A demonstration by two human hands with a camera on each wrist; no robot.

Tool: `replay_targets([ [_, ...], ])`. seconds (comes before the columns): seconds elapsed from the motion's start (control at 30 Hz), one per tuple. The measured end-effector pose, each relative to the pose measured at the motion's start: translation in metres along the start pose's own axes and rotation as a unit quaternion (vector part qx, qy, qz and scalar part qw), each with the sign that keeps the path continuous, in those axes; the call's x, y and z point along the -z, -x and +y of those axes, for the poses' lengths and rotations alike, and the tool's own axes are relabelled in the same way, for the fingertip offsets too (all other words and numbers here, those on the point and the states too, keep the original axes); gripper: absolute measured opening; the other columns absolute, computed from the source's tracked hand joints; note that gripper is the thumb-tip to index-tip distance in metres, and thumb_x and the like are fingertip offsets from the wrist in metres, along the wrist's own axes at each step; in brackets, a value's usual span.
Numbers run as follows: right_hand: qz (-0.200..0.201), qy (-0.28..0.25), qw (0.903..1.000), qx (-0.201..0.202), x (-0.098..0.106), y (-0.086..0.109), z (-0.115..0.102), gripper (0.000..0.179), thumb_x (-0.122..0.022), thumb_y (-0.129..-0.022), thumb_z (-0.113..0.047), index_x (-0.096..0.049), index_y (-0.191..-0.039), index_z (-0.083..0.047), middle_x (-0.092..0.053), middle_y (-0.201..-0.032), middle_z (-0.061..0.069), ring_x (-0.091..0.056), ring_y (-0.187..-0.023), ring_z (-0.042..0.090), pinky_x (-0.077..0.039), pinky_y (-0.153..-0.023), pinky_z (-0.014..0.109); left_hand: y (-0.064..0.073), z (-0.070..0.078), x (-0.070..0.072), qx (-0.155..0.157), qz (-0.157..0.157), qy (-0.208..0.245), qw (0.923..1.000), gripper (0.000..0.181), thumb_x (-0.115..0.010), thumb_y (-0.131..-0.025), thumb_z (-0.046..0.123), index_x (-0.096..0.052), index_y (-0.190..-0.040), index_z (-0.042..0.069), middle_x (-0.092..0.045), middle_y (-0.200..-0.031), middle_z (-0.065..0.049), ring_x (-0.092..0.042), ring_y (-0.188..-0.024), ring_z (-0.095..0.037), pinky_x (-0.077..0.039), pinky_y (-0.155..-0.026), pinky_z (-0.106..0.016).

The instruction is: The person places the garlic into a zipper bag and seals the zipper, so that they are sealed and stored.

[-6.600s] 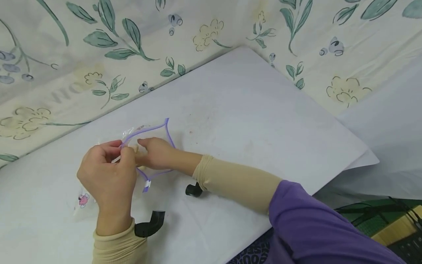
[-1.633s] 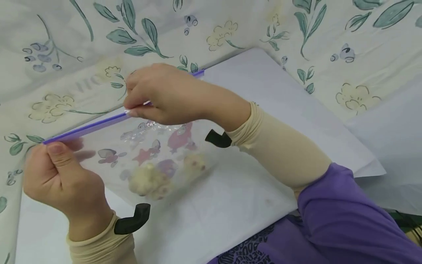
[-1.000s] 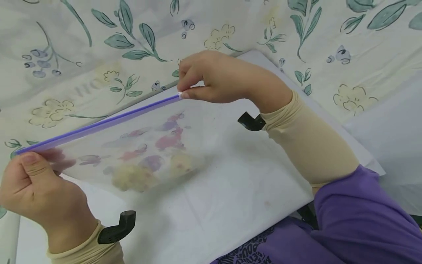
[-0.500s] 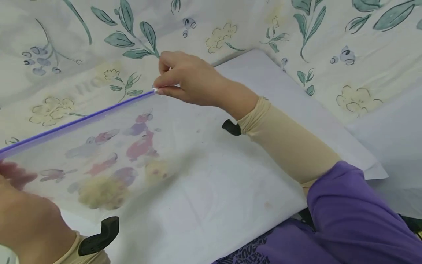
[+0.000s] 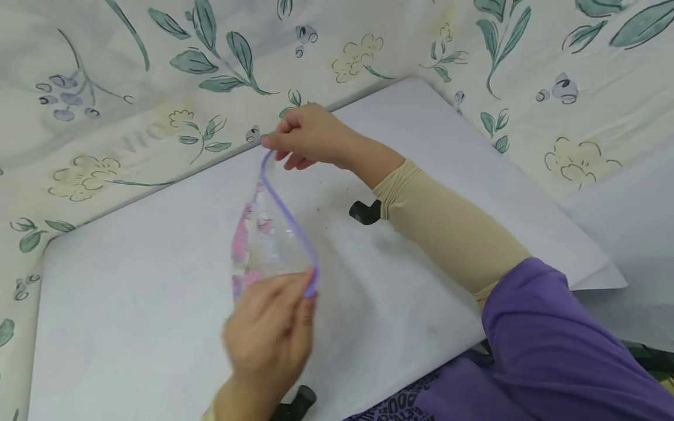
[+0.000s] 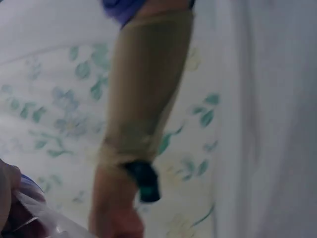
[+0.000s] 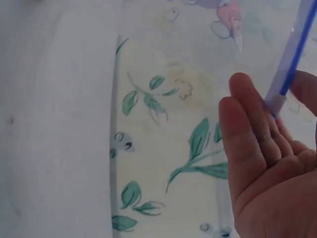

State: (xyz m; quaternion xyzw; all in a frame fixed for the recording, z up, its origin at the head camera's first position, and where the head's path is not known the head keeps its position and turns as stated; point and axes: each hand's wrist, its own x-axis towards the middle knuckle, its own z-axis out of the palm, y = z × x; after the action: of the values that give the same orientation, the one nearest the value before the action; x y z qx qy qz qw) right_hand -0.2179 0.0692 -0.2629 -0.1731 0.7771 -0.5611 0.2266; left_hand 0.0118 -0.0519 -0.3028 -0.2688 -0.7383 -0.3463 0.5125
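Note:
A clear zip bag (image 5: pixel 274 240) with pink and purple cartoon prints hangs between both hands, seen almost end-on in the head view. Its purple zip strip (image 5: pixel 289 219) bows from the far corner to the near one. My left hand (image 5: pixel 268 333) pinches the near end of the strip, while my right hand (image 5: pixel 316 137) pinches the far end between thumb and forefinger. In the right wrist view, the other fingers (image 7: pixel 237 134) extend beside the strip. The bag's lower part is hidden behind my left hand, and the pale yellow lumps inside cannot be seen.
A white-covered table (image 5: pixel 131 280) lies under the hands, with a few small specks. Floral cloth (image 5: pixel 131 76) rises along its back and left edges. A black curved piece (image 5: pixel 365 212) sticks out from the right sleeve, and another (image 5: pixel 297 403) from the left.
At first the right hand was in the bag's mouth; then it slid along the strip. Lately my left hand has swung from far left to the front middle, turning the bag end-on.

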Motion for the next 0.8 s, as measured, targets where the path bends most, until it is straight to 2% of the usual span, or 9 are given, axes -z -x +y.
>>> replay_targets([
  [0.03,0.009,0.013,0.9998,-0.011,0.006,0.0,0.009,0.026,-0.066,-0.086,-0.031,-0.061,-0.098,-0.009,-0.069,-0.097,0.006,-0.07,-0.08,0.021,-0.057,-0.073,0.03,0.007,0.005,-0.012,-0.015,-0.059,0.003,0.9981,0.022,-0.062,-0.089,0.018,-0.074,-0.09,-0.001,-0.07,-0.077,-0.011,-0.061,-0.063,-0.023,-0.05,-0.06,-0.027],
  [0.1,0.025,0.044,0.9982,-0.033,0.018,0.0,0.028,0.02,-0.067,-0.085,-0.022,-0.062,-0.099,-0.009,-0.066,-0.097,0.007,-0.068,-0.08,0.02,-0.057,-0.072,0.03,0.021,0.012,-0.032,-0.03,-0.162,-0.007,0.9864,0.022,-0.06,-0.09,0.017,-0.072,-0.1,0.002,-0.071,-0.085,-0.006,-0.065,-0.07,-0.02,-0.053,-0.064,-0.028],
  [0.13,0.034,0.06,0.9967,-0.043,0.025,0.0,0.038,0.018,-0.066,-0.086,-0.018,-0.061,-0.1,-0.009,-0.065,-0.097,0.007,-0.067,-0.079,0.02,-0.057,-0.071,0.03,0.028,0.015,-0.041,-0.031,-0.199,-0.018,0.9794,0.022,-0.059,-0.09,0.017,-0.071,-0.104,0.004,-0.07,-0.089,-0.004,-0.066,-0.074,-0.018,-0.054,-0.066,-0.028],
  [0.2,0.053,0.102,0.9913,-0.064,0.037,0.002,0.057,0.018,-0.064,-0.086,-0.014,-0.061,-0.103,-0.01,-0.062,-0.097,0.007,-0.064,-0.079,0.019,-0.056,-0.07,0.029,0.04,0.017,-0.06,-0.023,-0.252,-0.04,0.9666,0.023,-0.06,-0.089,0.019,-0.071,-0.107,0.008,-0.07,-0.091,0.001,-0.066,-0.076,-0.014,-0.055,-0.065,-0.027],
  [0.33,0.062,0.191,0.9776,-0.063,0.046,0.002,0.094,0.021,-0.061,-0.088,-0.013,-0.061,-0.109,-0.009,-0.06,-0.098,0.007,-0.059,-0.082,0.019,-0.054,-0.072,0.029,0.059,0.015,-0.087,0.016,-0.326,-0.077,0.9421,0.022,-0.061,-0.089,0.023,-0.071,-0.106,0.015,-0.069,-0.091,0.006,-0.066,-0.075,-0.011,-0.054,-0.059,-0.026],
  [0.47,0.046,0.26,0.9639,-0.037,0.039,-0.004,0.121,0.03,-0.055,-0.088,-0.011,-0.059,-0.118,-0.009,-0.06,-0.107,0.007,-0.055,-0.098,0.02,-0.046,-0.087,0.033,0.073,0.01,-0.102,0.056,-0.385,-0.094,0.9163,0.02,-0.061,-0.088,0.024,-0.071,-0.104,0.016,-0.068,-0.089,0.006,-0.066,-0.074,-0.011,-0.053,-0.057,-0.028],
  [0.6,0.052,0.265,0.9621,-0.038,0.033,-0.008,0.136,0.039,-0.052,-0.088,-0.009,-0.054,-0.128,-0.012,-0.059,-0.123,0.008,-0.053,-0.117,0.023,-0.04,-0.102,0.037,0.08,0.006,-0.112,0.076,-0.443,-0.103,0.8872,0.02,-0.061,-0.087,0.022,-0.069,-0.104,0.015,-0.067,-0.093,0.004,-0.067,-0.076,-0.013,-0.052,-0.057,-0.03],
  [0.7,0.051,0.263,0.9629,-0.034,0.029,-0.007,0.138,0.045,-0.057,-0.089,-0.017,-0.049,-0.133,-0.014,-0.055,-0.133,0.009,-0.051,-0.124,0.024,-0.039,-0.105,0.039,0.081,0.004,-0.113,0.089,-0.485,-0.095,0.8647,0.027,-0.062,-0.086,0.024,-0.067,-0.111,0.014,-0.067,-0.103,0.002,-0.067,-0.087,-0.016,-0.054,-0.067,-0.033],
  [0.8,0.031,0.28,0.9591,-0.027,0.026,-0.003,0.138,0.054,-0.062,-0.089,-0.027,-0.044,-0.138,-0.016,-0.051,-0.139,0.009,-0.05,-0.126,0.025,-0.038,-0.106,0.04,0.079,0.004,-0.105,0.086,-0.54,-0.075,0.8337,0.041,-0.063,-0.087,0.03,-0.06,-0.124,0.012,-0.062,-0.122,-0.003,-0.061,-0.109,-0.02,-0.051,-0.089,-0.034],
])
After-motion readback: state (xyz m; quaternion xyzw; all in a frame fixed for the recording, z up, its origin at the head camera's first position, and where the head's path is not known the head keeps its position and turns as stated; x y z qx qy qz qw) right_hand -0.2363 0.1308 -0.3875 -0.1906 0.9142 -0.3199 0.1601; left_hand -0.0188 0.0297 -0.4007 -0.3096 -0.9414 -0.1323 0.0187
